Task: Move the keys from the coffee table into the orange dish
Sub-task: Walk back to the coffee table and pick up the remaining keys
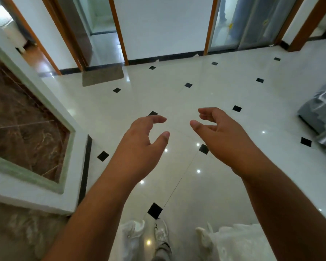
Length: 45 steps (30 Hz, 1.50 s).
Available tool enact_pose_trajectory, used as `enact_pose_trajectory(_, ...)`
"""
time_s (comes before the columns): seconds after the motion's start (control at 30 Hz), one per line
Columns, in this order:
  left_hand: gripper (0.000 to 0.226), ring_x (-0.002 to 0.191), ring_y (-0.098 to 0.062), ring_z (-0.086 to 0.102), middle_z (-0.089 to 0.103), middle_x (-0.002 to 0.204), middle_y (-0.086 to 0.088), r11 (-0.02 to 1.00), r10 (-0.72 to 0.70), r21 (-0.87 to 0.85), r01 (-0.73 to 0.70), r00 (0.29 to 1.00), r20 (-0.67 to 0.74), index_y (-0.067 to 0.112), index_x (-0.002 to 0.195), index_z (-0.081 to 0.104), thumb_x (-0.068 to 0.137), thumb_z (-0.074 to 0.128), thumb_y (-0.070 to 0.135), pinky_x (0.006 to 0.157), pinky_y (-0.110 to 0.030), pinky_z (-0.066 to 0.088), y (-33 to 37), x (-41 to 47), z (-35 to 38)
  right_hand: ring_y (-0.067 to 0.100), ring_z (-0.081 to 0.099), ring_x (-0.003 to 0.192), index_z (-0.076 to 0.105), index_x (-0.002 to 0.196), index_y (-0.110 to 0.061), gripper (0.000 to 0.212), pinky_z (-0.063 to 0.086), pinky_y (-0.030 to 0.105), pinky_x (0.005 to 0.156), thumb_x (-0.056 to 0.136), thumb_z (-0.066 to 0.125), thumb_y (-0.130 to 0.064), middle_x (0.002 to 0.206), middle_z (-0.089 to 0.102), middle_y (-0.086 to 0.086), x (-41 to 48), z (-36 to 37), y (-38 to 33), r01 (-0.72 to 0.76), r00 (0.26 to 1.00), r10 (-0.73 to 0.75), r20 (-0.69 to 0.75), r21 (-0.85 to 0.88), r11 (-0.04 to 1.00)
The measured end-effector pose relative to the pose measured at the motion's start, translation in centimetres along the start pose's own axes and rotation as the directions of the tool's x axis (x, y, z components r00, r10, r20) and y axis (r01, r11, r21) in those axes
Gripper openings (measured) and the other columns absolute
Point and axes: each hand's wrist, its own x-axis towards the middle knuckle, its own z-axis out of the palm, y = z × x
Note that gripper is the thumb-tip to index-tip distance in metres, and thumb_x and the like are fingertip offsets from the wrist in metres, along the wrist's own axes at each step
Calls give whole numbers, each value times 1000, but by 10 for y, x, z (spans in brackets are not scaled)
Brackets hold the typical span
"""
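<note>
with both arms out over the white tiled floor (177, 95), left hand (139, 146) and right hand (222, 136) are loosely curled, half open, holding nothing. brown marble-topped surface (17, 119) sits at left, grey wrapped bundle (322, 117) at right, grey mat (103, 76) by the doorway. keys and orange dish aren't in view. white shoes (161, 234) are partly cut off.

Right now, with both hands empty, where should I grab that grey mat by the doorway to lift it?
Probably a near corner. The grey mat lies flat on the tiled floor, so nothing stands up to grasp; pinching under a corner should peel it up. Come from your side, since its far edge sits against the threshold. Your left hand and right hand are open.
</note>
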Motion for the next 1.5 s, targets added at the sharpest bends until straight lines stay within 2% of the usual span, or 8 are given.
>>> enact_pose_trajectory(0.13,34,91,20,39,40,118,28,997,70,-28,-70,997,13,54,124,46,91,55,52,69,-9,30,-4,67,-11,5,54,116,44,139,-38,55,48,39,97,89,57,-57,136,51,-19,53,3,-15,-27,997,26,-74,-13,1000)
enact_pose_trajectory(0.27,36,103,8,46,43,122,27,991,129,-27,-128,991,37,50,127,49,91,55,51,73,-10,32,-7,122,-16,4,53,113,44,137,-40,54,46,34,93,88,56,-59,136,51,-20,92,7,-20,-31,992,29,-125,-19,999)
enact_pose_trajectory(0.4,35,112,7,45,47,130,23,988,152,-35,-150,986,61,49,126,50,91,56,50,77,-12,34,-11,161,-14,7,53,113,44,139,-37,57,44,33,94,88,55,-60,137,51,-16,121,5,-17,-54,991,47,-126,-52,997)
enact_pose_trajectory(0.6,38,95,9,48,50,129,16,986,167,-13,-166,981,100,49,127,50,89,55,52,72,-14,35,-5,223,1,9,53,119,44,139,-36,58,47,41,98,87,56,-60,137,51,-16,177,-6,-4,-97,981,89,-172,-38,995)
enact_pose_trajectory(0.8,37,109,3,46,48,128,20,969,237,29,-244,959,154,49,125,50,89,56,54,79,-22,38,28,304,41,7,54,115,45,137,-39,56,47,34,92,87,56,-60,134,51,-18,241,-41,26,-149,961,152,-231,31,988)
enact_pose_trajectory(0.97,38,114,2,46,47,132,21,942,298,72,-326,919,258,50,126,49,89,55,54,87,-24,38,74,376,97,8,54,116,43,139,-37,58,47,39,98,87,56,-61,136,51,-17,301,-95,60,-193,925,211,-315,87,977)
enact_pose_trajectory(1.3,32,107,13,47,50,125,25,888,433,-45,-457,800,416,57,121,49,89,54,55,77,-15,34,166,482,205,8,50,122,41,141,-35,59,41,30,92,88,56,-58,142,50,-11,351,-216,126,-308,787,356,-504,178,935)
enact_pose_trajectory(1.5,34,108,13,46,49,123,27,813,542,-153,-562,633,553,54,123,50,89,54,54,77,-15,34,232,526,290,7,51,121,41,140,-38,60,42,32,92,87,55,-62,142,48,-16,336,-274,161,-424,570,478,-668,260,868)
